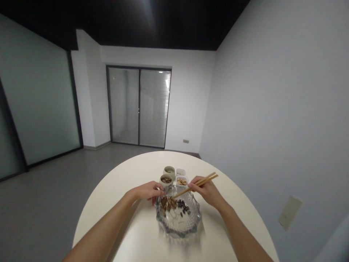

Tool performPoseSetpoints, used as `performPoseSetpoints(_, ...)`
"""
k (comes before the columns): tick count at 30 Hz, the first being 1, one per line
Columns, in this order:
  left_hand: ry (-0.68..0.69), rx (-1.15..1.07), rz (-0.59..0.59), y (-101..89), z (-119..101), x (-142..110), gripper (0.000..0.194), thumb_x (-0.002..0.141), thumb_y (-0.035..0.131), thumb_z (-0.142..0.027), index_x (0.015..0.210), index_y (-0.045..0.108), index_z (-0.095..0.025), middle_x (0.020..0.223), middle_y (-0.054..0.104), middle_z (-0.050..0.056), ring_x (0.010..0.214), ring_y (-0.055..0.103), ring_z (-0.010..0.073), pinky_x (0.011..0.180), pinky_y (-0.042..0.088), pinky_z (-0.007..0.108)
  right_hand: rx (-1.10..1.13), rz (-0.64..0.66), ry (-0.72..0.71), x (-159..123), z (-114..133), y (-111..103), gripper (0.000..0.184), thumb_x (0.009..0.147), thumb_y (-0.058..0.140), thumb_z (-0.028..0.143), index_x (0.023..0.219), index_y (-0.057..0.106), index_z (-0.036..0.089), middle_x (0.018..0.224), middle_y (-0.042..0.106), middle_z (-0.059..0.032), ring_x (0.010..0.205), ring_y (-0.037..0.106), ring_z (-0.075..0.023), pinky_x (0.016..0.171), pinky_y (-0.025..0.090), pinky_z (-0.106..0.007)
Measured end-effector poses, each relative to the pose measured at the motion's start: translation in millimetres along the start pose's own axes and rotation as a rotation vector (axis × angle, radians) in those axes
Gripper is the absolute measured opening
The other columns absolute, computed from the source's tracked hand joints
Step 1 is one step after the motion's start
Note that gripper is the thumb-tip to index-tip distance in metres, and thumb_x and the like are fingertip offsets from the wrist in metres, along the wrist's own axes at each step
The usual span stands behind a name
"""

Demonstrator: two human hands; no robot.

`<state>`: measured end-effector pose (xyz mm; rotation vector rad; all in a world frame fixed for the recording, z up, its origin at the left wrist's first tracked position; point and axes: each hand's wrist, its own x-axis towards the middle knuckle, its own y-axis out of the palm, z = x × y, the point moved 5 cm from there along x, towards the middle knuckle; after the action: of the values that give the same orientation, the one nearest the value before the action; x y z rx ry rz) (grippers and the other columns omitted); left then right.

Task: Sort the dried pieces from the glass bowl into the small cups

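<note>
Right hand (205, 190) pinching 2 wooden chopsticks (209, 178) over cut-glass bowl (178, 232); left hand (147, 191) curled, grip unclear.

the left forearm (103, 222) and right forearm (245, 236) angle inward, left hand (147, 191) curled downward, right hand (204, 191) in a closed grip.

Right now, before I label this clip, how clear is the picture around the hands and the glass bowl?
In the head view, the glass bowl looks soft, its near rim blurred; the black ceiling shows a pale glare; wide-angle distortion stretches the left forearm and right forearm.
</note>
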<state>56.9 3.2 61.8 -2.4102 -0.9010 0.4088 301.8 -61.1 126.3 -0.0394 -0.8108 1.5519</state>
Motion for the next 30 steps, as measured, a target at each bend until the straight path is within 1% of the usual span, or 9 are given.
performPoseSetpoints(3,-0.006,0.003,-0.001,-0.2,0.1,-0.1,0.035,0.082,0.055,-0.049,0.090,0.063,-0.016,0.055,0.055,-0.003,0.047,0.050,0.0114,0.043,0.032,0.020,0.006,0.004,-0.009,-0.1,3.1,2.2,0.025,0.084,0.069,0.042,0.073,0.072,0.019,0.066,0.068,-0.0032,0.062,0.060,-0.0176,0.057,0.045,-0.026)
performPoseSetpoints(7,-0.004,0.008,0.001,-0.1,0.0,-0.4,0.036,0.081,0.056,-0.049,0.091,0.064,-0.015,0.057,0.057,-0.002,0.049,0.053,0.0126,0.044,0.033,0.021,0.047,0.009,-0.003,0.1,-0.4,4.3,0.025,0.083,0.070,0.044,0.081,0.073,0.020,0.071,0.069,-0.0038,0.066,0.062,-0.0186,0.060,0.048,-0.027)
performPoseSetpoints(12,-0.007,0.016,-0.001,-0.4,-0.1,-0.7,0.036,0.082,0.055,-0.049,0.092,0.064,-0.015,0.058,0.057,-0.002,0.050,0.054,0.0129,0.044,0.034,0.021,0.059,0.013,-0.001,-0.7,-4.9,5.0,0.027,0.085,0.068,0.045,0.094,0.072,0.020,0.068,0.066,-0.0010,0.063,0.062,-0.0168,0.057,0.046,-0.025)
performPoseSetpoints(18,0.002,0.009,0.006,-0.5,-0.2,-0.5,0.031,0.082,0.055,-0.046,0.088,0.062,-0.016,0.056,0.054,-0.004,0.048,0.053,0.0121,0.043,0.033,0.020,0.093,-0.007,-0.008,0.1,-7.2,4.8,0.024,0.084,0.068,0.042,0.090,0.071,0.019,0.069,0.065,-0.0011,0.063,0.061,-0.0159,0.056,0.046,-0.025)
performPoseSetpoints(22,0.011,0.010,0.007,-0.5,4.2,1.1,0.031,0.082,0.055,-0.046,0.089,0.062,-0.017,0.054,0.054,-0.004,0.046,0.052,0.0121,0.042,0.032,0.020,0.143,-0.080,-0.021,2.3,-8.1,1.1,0.023,0.082,0.070,0.040,0.085,0.070,0.018,0.068,0.065,-0.0013,0.062,0.061,-0.0158,0.057,0.047,-0.025)
performPoseSetpoints(25,0.009,0.014,0.004,-0.7,6.7,2.0,0.033,0.082,0.054,-0.047,0.091,0.063,-0.016,0.055,0.055,-0.004,0.048,0.053,0.0129,0.042,0.033,0.020,0.183,-0.128,-0.025,3.3,-8.7,-2.1,0.022,0.082,0.070,0.040,0.084,0.069,0.018,0.065,0.064,-0.0005,0.061,0.061,-0.0159,0.057,0.049,-0.026)
performPoseSetpoints(30,0.010,0.010,0.004,-1.0,3.9,0.8,0.033,0.081,0.055,-0.046,0.092,0.064,-0.016,0.055,0.056,-0.003,0.048,0.054,0.0132,0.043,0.033,0.021,0.149,-0.120,-0.012,3.9,-9.3,-3.1,0.022,0.081,0.070,0.039,0.086,0.067,0.018,0.066,0.064,-0.0005,0.061,0.062,-0.0161,0.057,0.049,-0.027)
